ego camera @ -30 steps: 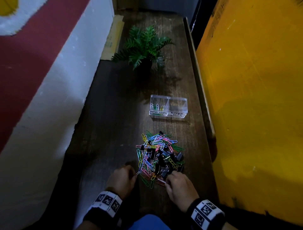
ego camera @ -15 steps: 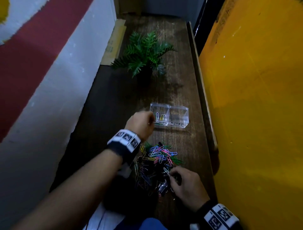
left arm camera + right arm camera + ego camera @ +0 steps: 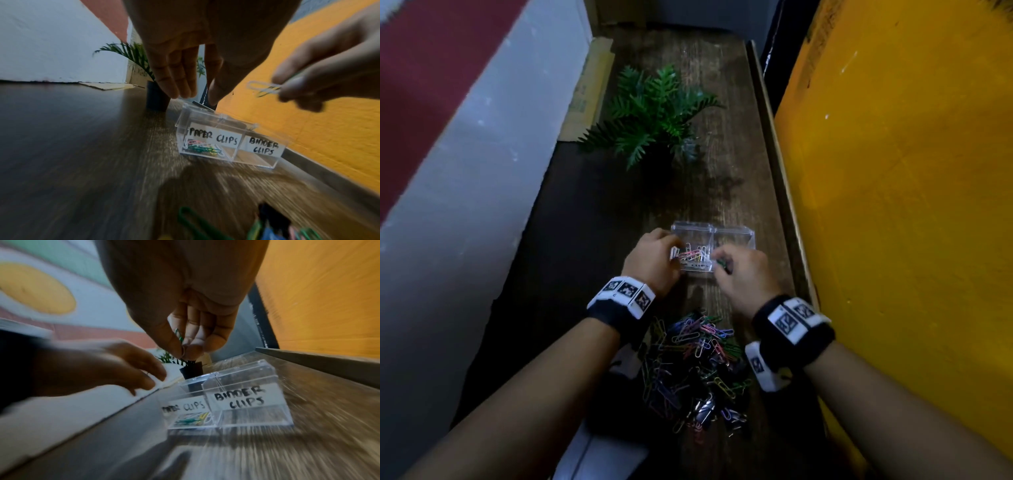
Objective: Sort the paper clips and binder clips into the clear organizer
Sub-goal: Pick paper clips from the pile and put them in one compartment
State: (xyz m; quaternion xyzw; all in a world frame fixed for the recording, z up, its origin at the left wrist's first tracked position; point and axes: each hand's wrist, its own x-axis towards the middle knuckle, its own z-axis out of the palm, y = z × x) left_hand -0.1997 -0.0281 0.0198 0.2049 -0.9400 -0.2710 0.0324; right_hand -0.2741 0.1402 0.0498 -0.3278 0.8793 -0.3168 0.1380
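1. Both hands have left the pile and now hover at the clear organizer (image 3: 732, 236): left hand (image 3: 654, 260), fingers straight, holding nothing, over the paper-clip compartment; right hand (image 3: 743, 274) pinching white and green paper clips (image 3: 265, 87).
2. Done: a few paper clips lie in the left compartment; the binder-clip compartment looks empty.
3. Left: most of the pile (image 3: 695, 366), at 6 o'clock from the organizer on the table (image 3: 592, 219).
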